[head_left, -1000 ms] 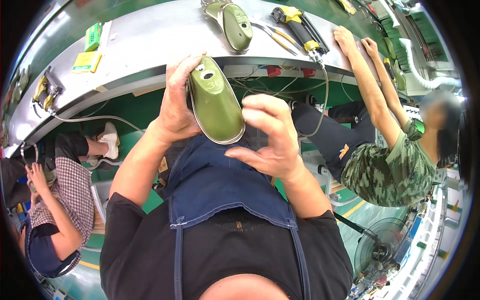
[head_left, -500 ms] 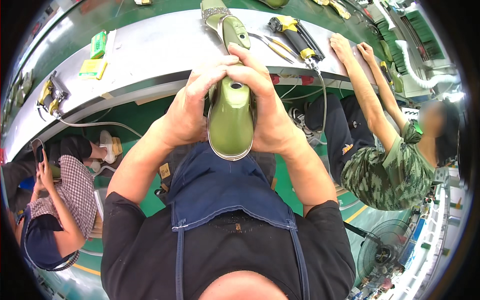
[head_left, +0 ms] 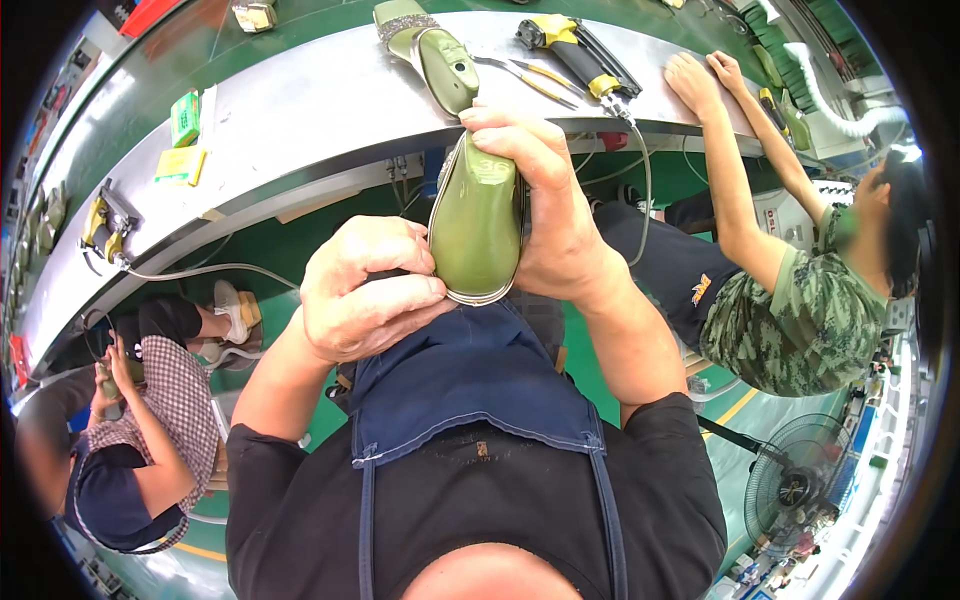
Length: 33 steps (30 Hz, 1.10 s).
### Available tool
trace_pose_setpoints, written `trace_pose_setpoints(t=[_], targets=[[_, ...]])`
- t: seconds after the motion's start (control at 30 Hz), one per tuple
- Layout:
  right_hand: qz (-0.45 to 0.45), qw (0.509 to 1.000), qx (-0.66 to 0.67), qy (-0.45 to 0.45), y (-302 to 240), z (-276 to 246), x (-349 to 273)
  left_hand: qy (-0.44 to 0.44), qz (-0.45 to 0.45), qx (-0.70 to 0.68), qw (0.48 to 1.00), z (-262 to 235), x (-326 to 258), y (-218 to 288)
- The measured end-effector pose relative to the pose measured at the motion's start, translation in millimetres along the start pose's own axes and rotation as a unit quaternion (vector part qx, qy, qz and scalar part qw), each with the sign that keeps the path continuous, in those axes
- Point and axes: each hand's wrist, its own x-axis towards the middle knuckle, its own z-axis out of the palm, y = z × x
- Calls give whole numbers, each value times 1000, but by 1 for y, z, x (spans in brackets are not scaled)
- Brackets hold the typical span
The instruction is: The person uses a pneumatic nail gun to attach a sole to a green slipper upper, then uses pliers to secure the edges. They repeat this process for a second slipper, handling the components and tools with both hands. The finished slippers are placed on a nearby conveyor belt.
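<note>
A glossy green shoe last with a thin silvery rim round its lower edge is held in front of my apron, off the bench. My right hand wraps its right side, fingers over the far end. My left hand is closed at its left edge, thumb and fingertips pressed together against the rim; whatever lies between them is too small to make out. Just beyond, a second green last with a glittery strap lies on the metal bench.
On the bench lie yellow-handled pincers, a yellow-black air tool with a hose, another such tool, and green and yellow boxes. One co-worker sits at right, another at left.
My left hand has slid from the last's far end down to its near left edge. The held last has tipped, hiding its top hole. My right hand keeps its grip.
</note>
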Motion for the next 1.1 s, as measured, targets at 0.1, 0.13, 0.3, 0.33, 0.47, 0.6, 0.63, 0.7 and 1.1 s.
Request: trace_pose_setpoints(t=[0.1, 0.13, 0.3, 0.33, 0.47, 0.6, 0.63, 0.7, 1.1], targets=[[8, 1000, 6, 8, -3, -1, -2, 8, -1, 33, 999, 2, 1, 1], [5, 1000, -2, 5, -3, -2, -3, 7, 1, 48, 999, 3, 2, 3], [1, 1000, -17, 0, -1, -2, -7, -8, 35, 98, 995, 1, 8, 6], [1, 1000, -16, 0, -1, -1, -8, -9, 41, 100, 994, 2, 8, 6], [1, 1000, -16, -1, -3, -2, -10, -19, 62, 103, 993, 2, 8, 6], [-2, 1000, -21, -4, -2, -1, -11, -13, 70, 102, 992, 4, 4, 5], [-2, 1000, -22, -5, -3, -1, -11, -16, 74, 103, 992, 4, 5, 5], [1, 1000, -19, -4, -4, -1, -11, -21, 83, 104, 991, 4, 5, 5], [25, 999, 24, -7, -12, 0, -9, -14, 71, 84, 994, 3, -8, 5]])
